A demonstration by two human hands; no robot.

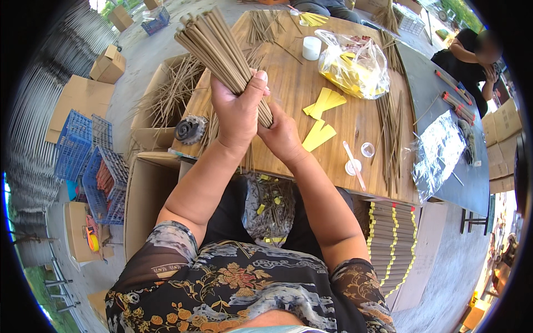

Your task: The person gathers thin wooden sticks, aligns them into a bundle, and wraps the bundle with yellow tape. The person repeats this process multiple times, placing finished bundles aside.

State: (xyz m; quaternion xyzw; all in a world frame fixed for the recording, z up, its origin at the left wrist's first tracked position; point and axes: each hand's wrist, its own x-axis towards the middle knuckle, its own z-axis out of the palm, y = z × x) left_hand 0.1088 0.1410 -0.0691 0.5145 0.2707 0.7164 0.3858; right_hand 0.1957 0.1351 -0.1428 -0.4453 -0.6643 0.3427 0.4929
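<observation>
A thick bundle of thin brown sticks (219,53) slants over the table's near left part, its wider end up and to the left. My left hand (236,111) is closed around the bundle's middle, thumb pointing up along it. Lower down, my right hand (282,135) closes on the narrow end; its fingers are partly hidden behind the sticks. To the right of my hands, several yellow paper strips (325,102) lie on the wooden table (277,72). A dark toothed round object (190,130) sits by the table's left edge.
A clear bag of yellow strips (355,69) and a white jar (311,48) stand farther back. Loose sticks (391,144) and a flat stick tool (353,165) lie right. Foil (440,150) covers part of a grey table. A carton of sticks (172,89) is left; another person (466,61) sits far right.
</observation>
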